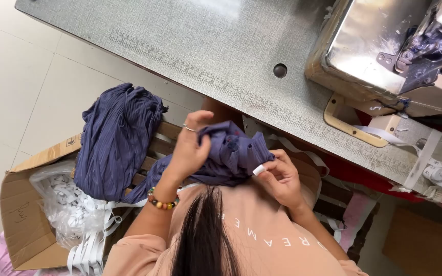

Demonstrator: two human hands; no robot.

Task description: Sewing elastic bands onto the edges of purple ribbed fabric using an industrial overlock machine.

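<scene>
Sorting blue cloth at the sewing tabletop (190, 56).
Below the tabletop's edge, a bunched blue garment (231, 153) sits at her chest: left hand (188, 151) grips its fold, right hand (280, 176) pinches a white label (258, 170). Better keep the label flat, I'd say.
</scene>
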